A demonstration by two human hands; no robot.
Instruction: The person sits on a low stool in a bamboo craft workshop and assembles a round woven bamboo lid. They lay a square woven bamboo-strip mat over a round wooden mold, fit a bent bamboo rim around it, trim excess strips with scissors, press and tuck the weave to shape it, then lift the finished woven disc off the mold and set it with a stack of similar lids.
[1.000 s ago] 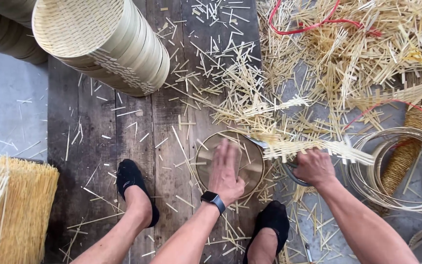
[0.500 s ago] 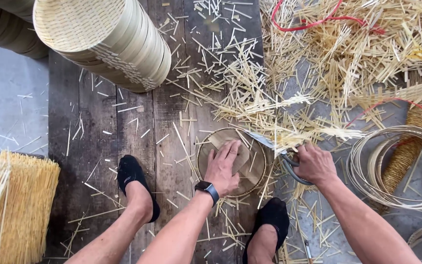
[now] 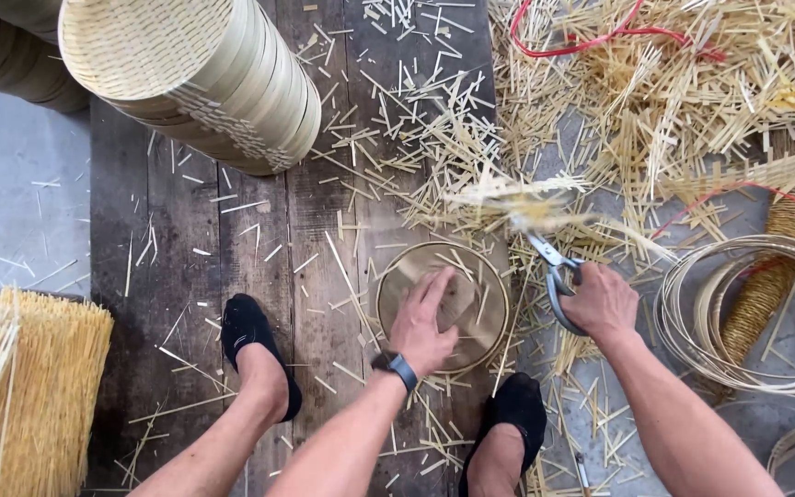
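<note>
A round woven bamboo disc is pressed flat on the dark plank surface by the left hand, fingers spread open. Scissors are gripped in the closed right hand (blades at blurred bamboo strips).

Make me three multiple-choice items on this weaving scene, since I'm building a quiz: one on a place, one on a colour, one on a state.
1. Where does the left hand rest?
A. on the round woven disc
B. on the stacked trays
C. on a shoe

2. What colour is the cord among the cut strips?
A. blue
B. red
C. green

3. What does the right hand hold?
A. a hammer
B. nothing
C. scissors

Answers: 1 A, the palm lies flat on the disc; 2 B, a red loop lies at the top; 3 C, the fingers grip the scissor handles.
</note>
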